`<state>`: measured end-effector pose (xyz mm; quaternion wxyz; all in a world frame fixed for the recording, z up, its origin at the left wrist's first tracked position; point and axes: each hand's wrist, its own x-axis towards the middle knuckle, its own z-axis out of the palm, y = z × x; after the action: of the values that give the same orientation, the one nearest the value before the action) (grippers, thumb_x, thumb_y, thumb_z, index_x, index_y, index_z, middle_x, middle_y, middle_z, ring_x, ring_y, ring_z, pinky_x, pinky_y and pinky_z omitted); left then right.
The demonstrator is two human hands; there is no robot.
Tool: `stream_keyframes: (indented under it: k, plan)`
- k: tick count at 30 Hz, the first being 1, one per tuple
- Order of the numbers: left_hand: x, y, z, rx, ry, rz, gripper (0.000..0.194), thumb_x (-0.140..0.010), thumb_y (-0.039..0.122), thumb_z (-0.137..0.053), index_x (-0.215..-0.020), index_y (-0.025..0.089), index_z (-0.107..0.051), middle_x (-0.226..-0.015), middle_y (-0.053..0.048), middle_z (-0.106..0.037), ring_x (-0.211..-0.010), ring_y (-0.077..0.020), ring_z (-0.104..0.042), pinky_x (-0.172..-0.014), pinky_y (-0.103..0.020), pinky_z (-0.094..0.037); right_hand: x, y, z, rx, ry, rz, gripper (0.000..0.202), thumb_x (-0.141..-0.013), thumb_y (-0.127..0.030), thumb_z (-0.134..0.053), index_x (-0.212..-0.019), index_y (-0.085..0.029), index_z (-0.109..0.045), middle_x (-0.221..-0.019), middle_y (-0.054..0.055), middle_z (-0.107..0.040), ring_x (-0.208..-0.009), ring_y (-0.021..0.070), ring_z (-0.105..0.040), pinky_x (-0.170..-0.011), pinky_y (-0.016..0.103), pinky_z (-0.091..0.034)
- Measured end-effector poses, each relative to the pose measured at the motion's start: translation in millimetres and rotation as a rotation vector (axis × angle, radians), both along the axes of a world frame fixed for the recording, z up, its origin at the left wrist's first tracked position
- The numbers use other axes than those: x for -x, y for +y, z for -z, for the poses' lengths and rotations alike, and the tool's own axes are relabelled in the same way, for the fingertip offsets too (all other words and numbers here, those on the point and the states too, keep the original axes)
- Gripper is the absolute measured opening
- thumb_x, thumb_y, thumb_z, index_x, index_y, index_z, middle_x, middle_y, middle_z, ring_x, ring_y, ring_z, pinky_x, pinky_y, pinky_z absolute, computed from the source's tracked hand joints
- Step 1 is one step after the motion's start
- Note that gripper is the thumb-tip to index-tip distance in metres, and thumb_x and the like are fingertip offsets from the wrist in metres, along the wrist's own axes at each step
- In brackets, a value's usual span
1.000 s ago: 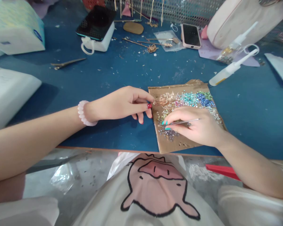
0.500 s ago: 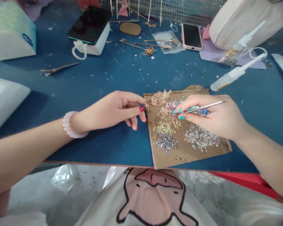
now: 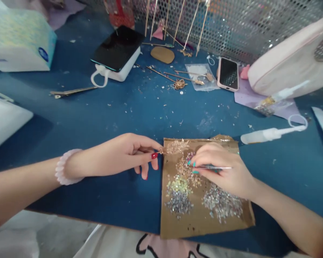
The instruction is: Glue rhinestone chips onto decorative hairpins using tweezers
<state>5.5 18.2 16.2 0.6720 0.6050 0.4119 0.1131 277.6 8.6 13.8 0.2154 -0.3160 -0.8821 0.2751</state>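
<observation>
My left hand [image 3: 126, 154], palm inward with red nails, pinches the stem end of a gold openwork hairpin piece [image 3: 176, 147] over the cardboard's upper left corner. In my right hand [image 3: 218, 168], with turquoise nails, is a thin metal tool [image 3: 215, 167], its tip hidden near the fingertips above the orange and pink gems. On the cardboard [image 3: 212, 227] lie yellow gems [image 3: 179, 185], grey gems [image 3: 179, 203] and a pale, glittering pile [image 3: 223, 203] below my right hand.
A white applicator bottle [image 3: 261, 136] lies right of the cardboard. Farther back are a black-screened device [image 3: 118, 46] on a white box, a phone [image 3: 228, 74], gold hairpins [image 3: 179, 84] and a metal clip [image 3: 72, 91]. A tissue box [image 3: 21, 39] stands at the left.
The view has tilted up, so the table contents appear lower. Both hands stay at the cardboard; the gold piece now shows more clearly between my left fingertips.
</observation>
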Motion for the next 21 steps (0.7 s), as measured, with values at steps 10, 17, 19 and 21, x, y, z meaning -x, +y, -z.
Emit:
stream_keyframes:
  k: [10, 17, 19, 21]
  plan:
    - [3.6, 7.3, 2.0, 0.273, -0.086, -0.072, 0.023, -0.080, 0.022, -0.053, -0.101, 0.028, -0.061, -0.077, 0.005, -0.070, -0.053, -0.0101, -0.065, -0.048, -0.017, -0.051, 7.0, 15.6, -2.3, 0.061, 0.044, -0.061, 0.005, -0.083, -0.015, -0.058, -0.086, -0.020, -0.059, -0.082, 0.000, -0.066, -0.081, 0.0116, -0.060, -0.077, 0.031, -0.045]
    - [6.2, 9.4, -3.2, 0.384, -0.094, -0.040, 0.023, -0.089, 0.016, -0.049, -0.108, 0.025, -0.058, -0.081, 0.002, -0.070, -0.056, -0.0091, -0.067, -0.051, -0.013, -0.050, 5.5, 17.7, -0.8, 0.113, 0.051, -0.083, 0.007, -0.083, -0.014, -0.059, -0.088, -0.019, -0.059, -0.084, 0.001, -0.066, -0.082, 0.0129, -0.059, -0.077, 0.032, -0.045]
    - [7.0, 9.9, -3.2, 0.388, -0.079, -0.044, 0.022, -0.089, 0.017, -0.048, -0.108, 0.025, -0.057, -0.082, 0.002, -0.070, -0.055, -0.0087, -0.066, -0.049, -0.012, -0.048, 3.7, 16.8, -0.4, 0.120, 0.059, -0.077, 0.008, -0.082, -0.014, -0.059, -0.088, -0.020, -0.059, -0.084, 0.001, -0.067, -0.082, 0.0132, -0.059, -0.077, 0.032, -0.045]
    - [7.1, 10.4, -3.8, 0.385, -0.052, -0.055, 0.022, -0.088, 0.018, -0.050, -0.107, 0.024, -0.057, -0.081, 0.002, -0.070, -0.053, -0.0090, -0.066, -0.049, -0.013, -0.048, 1.9, 15.8, 0.0, 0.119, 0.066, -0.070, 0.009, -0.082, -0.014, -0.060, -0.088, -0.020, -0.059, -0.084, 0.001, -0.067, -0.082, 0.0134, -0.060, -0.077, 0.032, -0.045]
